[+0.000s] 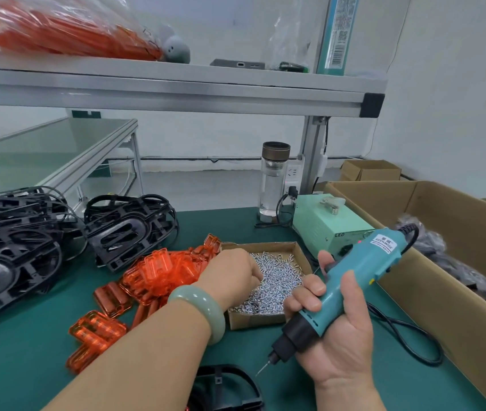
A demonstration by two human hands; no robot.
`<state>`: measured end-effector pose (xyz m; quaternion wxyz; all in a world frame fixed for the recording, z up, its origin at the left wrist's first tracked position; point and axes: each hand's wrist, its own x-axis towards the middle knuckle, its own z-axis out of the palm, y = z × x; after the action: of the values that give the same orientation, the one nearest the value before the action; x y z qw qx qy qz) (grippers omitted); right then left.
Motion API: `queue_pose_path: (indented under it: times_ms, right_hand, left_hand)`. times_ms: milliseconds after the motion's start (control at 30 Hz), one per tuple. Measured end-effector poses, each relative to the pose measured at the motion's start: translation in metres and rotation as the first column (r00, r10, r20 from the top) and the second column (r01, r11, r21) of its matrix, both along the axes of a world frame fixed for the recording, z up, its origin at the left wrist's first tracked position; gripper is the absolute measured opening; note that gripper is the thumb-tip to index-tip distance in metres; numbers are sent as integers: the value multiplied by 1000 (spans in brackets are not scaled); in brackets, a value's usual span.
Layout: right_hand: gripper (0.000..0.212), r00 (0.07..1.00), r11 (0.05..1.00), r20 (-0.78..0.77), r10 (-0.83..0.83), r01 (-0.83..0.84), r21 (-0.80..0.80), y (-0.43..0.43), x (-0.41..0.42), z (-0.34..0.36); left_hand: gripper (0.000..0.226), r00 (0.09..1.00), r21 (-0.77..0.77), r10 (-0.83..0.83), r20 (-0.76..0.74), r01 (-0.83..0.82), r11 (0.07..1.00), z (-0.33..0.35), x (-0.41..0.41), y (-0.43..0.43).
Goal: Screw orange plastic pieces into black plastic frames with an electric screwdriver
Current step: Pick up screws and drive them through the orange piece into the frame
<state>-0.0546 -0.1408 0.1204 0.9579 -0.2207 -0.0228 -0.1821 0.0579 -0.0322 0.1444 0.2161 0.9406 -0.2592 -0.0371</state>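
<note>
Right hand (339, 345) is clamping the smooth teal cylindrical screwdriver (354, 277). At ten o'clock, left hand (230, 274) is curling over glinting metal screws (277, 280); its fingertips are hidden, so I cannot tell whether they are pinching anything.

A shallow cardboard tray of silver screws (253, 320) sat midway on the green matted surface (28, 366), a heap of orange translucent plastic pieces (153, 274) just left of it. Stacked black plastic frames (126, 232) stood behind the heap at the left edge; a single black plastic frame (230, 378) lay at the near edge. A large open cardboard box (458, 307) ran along the right edge.
</note>
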Motion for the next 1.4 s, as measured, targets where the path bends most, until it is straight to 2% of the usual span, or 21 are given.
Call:
queue_pose_path:
  times_ms: [167, 333, 567, 633, 700, 800, 867, 933, 1000, 1067, 1100, 1200, 1333, 1400]
  right_hand:
    - [38, 999, 999, -3, 33, -33, -3, 1, 0, -1]
    - [40, 1000, 1000, -10, -2, 2, 5, 4, 3, -3]
    - [68, 999, 999, -30, -16, 15, -36, 6, 6, -1]
    - [90, 1000, 999, -18, 13, -14, -38, 7, 7, 0]
    - [98, 999, 999, -23, 31, -32, -44, 7, 7, -1]
    - [89, 999, 999, -31, 21, -22, -43, 6, 9, -3]
    - [65, 999, 998, -50, -1, -2, -62, 6, 9, -5]
    - [39, 998, 996, -56, -33, 29, -85, 8, 7, -6]
    - [32, 998, 994, -53, -40, 34, -102, 12, 5, -4]
    - [30, 998, 993, -39, -39, 34, -118, 17, 2, -1]
    - [29, 999, 992, -31, -34, 30, -124, 20, 1, 1]
    - [26, 1000, 991, -3, -15, 15, -131, 29, -4, 5]
    - [26, 1000, 993, 11, 19, -18, -116, 41, -9, 15]
    - [22, 1000, 992, -5, 4, -4, -128, 47, -8, 20]
  left_hand:
    - [10, 999, -99, 21, -26, -23, 995, 2, -3, -1]
    - [6, 998, -156, 38, -41, -44, 987, 4, -7, -2]
    - [7, 1000, -194, 28, -13, -30, 980, 6, -9, -3]
    - [12, 999, -242, 46, -16, -49, 969, 9, -11, -1]
    - [19, 996, -328, 85, -39, -93, 940, 15, -14, 5]
    - [24, 978, -557, 152, -139, -205, 805, 25, -24, 21]
    - [25, 949, -696, 181, -259, -313, 646, 28, -35, 37]
    - [21, 921, -768, 171, -349, -386, 511, 27, -46, 57]
    - [16, 910, -794, 186, -371, -415, 444, 23, -59, 81]
    - [16, 908, -797, 251, -335, -415, 438, 15, -74, 107]
    - [17, 909, -786, 283, -306, -408, 463, 11, -82, 119]
    - [17, 909, -691, 328, -257, -411, 595, -2, -105, 143]
    - [18, 874, -645, 381, -303, -482, 593, -16, -120, 155]
    - [18, 894, -622, 379, -240, -441, 647, -17, -128, 156]
